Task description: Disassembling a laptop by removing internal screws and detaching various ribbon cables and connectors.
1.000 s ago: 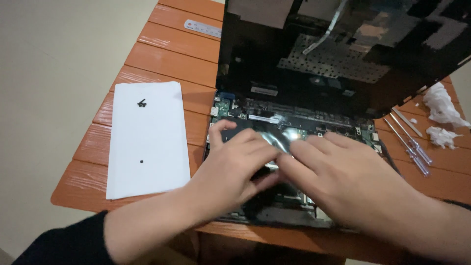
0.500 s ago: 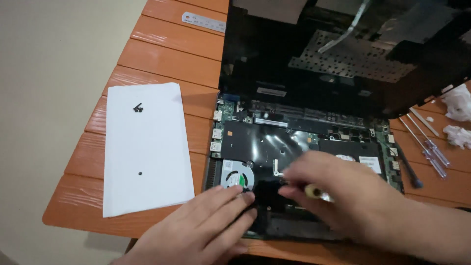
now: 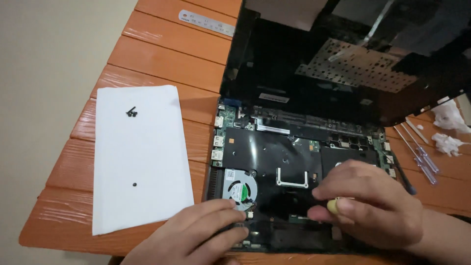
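An opened laptop (image 3: pixel 294 162) lies on an orange slatted table (image 3: pixel 162 59), its circuit board, black film and round cooling fan (image 3: pixel 239 189) exposed. The black top cover (image 3: pixel 314 64) is tilted up behind it. My left hand (image 3: pixel 196 235) rests at the laptop's near edge, fingertips touching just below the fan. My right hand (image 3: pixel 373 206) is curled over the board to the right, pinching a small yellowish object (image 3: pixel 333 206) between thumb and fingers.
A white paper sheet (image 3: pixel 140 157) with a few small black screws (image 3: pixel 131 113) lies left of the laptop. Several thin screwdrivers (image 3: pixel 417 152) and crumpled white tissue (image 3: pixel 449 130) sit at the right. A metal ruler (image 3: pixel 206 22) lies at the table's far edge.
Both hands drew back from the middle of the board toward the near edge, uncovering the fan and black film. The right hand now pinches the small yellowish object.
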